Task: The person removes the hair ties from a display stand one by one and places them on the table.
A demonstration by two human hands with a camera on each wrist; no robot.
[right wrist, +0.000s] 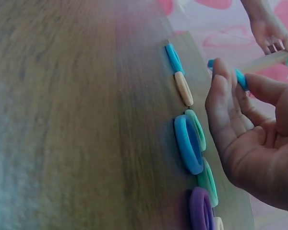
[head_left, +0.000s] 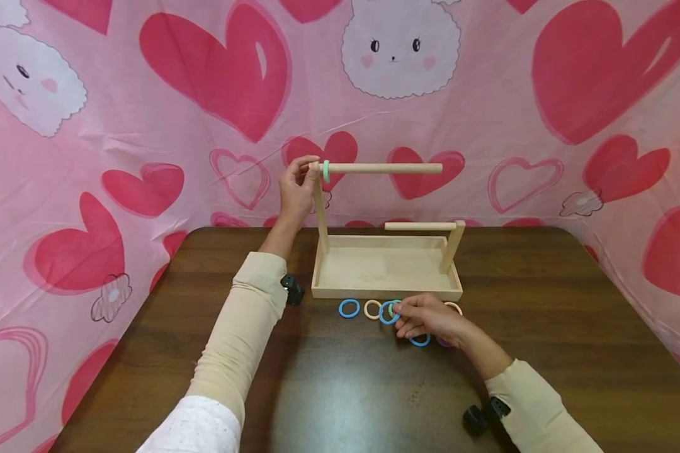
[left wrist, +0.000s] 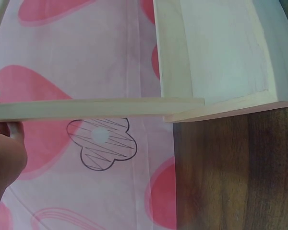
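Note:
My left hand [head_left: 297,189] holds the top of the tall post [head_left: 321,217] of a wooden stand, at the left end of its long upper bar [head_left: 396,168]. A green hair tie [head_left: 325,171] hangs on that bar, right next to the fingers. My right hand [head_left: 427,318] pinches a blue hair tie [right wrist: 241,79] between thumb and fingers, over the table in front of the stand. Below it lie more ties in a row: a blue one [right wrist: 174,58], a beige one [right wrist: 183,88], green ones [right wrist: 208,182], another blue one [right wrist: 187,143] and a purple one [right wrist: 200,211].
The stand's base is a shallow wooden tray [head_left: 385,294] on the dark wooden table [head_left: 340,390]. At its right a shorter post [head_left: 452,248] carries a short bar [head_left: 419,226] pointing left. A pink heart-patterned cloth [head_left: 192,113] hangs behind and at both sides.

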